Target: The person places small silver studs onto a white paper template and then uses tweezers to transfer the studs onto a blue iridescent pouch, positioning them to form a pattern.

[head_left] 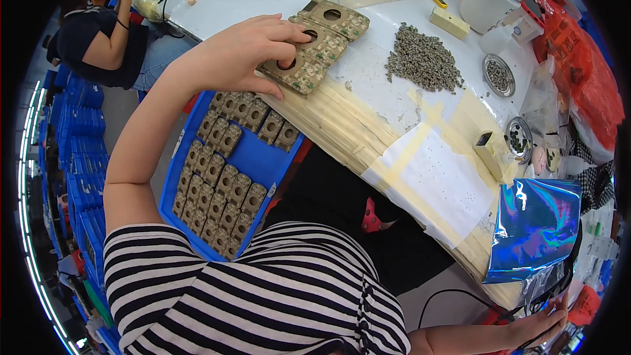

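Several camouflage-patterned cases (335,20) with round holes lie side by side at the table's near left edge. My left hand (253,49) is curled over the nearest of them, the fingertips at the holes and the thumb by the lower edge. It grips that camouflage case (305,77). Below this arm, a blue tray (253,151) holds rows of similar cases (223,190). Far off at the lower right, my right hand (545,323) is beside the table's edge, below a shiny blue bag (536,227). Its fingers look stretched out, with nothing plainly held.
A heap of small metallic parts (424,59) lies on the white table. Two round metal dishes (499,75) with small parts, a white canister (490,0) and a red plastic bag (578,69) stand at the right. White paper (437,181) is taped down. Another person (98,43) sits at the far left.
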Available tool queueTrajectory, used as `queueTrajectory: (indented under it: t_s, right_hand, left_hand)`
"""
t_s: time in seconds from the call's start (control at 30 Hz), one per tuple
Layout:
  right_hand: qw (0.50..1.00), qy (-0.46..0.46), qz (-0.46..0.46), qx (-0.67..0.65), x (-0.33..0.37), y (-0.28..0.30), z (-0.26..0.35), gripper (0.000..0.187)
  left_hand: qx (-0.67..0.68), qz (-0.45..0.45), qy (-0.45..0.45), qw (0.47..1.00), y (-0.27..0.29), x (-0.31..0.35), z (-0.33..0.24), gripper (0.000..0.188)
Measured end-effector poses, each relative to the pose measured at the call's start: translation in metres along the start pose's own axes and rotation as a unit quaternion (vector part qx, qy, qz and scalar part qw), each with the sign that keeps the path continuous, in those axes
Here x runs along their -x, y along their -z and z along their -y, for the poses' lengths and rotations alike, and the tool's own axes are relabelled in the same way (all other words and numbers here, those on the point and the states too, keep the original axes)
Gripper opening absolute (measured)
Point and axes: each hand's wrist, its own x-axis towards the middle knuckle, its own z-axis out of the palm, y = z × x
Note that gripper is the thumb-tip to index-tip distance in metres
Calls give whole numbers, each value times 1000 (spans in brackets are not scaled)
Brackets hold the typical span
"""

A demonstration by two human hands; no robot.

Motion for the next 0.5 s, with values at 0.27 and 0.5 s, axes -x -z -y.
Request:
queueTrajectory:
  t_s: [0.27, 0.5]
  right_hand:
    - [1000, 2, 9, -17, -3, 7, -10, 30]
    - [999, 36, 2, -1, 7, -11, 7, 38]
  left_hand:
    - [-13, -45, -15, 999, -1, 8, -6, 41]
    - [118, -135, 86, 980, -5, 55, -49, 42]
